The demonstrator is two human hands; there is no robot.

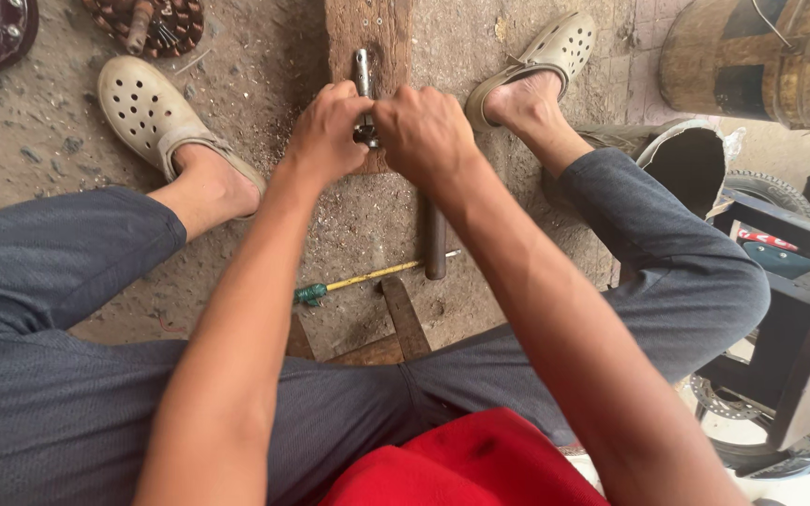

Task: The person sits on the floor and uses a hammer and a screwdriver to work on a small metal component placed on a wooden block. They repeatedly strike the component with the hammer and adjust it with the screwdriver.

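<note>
My left hand [325,131] and my right hand [427,134] meet over a wooden block [367,33] on the ground between my feet. Both grip a small dark metal part [366,134] with a shiny metal shaft [362,70] sticking up beyond the fingers. My right fist also seems to be closed around a dark metal rod [435,244] that runs back toward me below the hand. The join between part and shaft is hidden by my fingers.
A yellow-shafted screwdriver with a green handle [358,281] lies on the dusty concrete near the rod. A wooden stool piece [403,319] sits under me. A coil of copper windings [147,21] lies top left, a metal drum [761,61] top right, black crates [789,272] at right.
</note>
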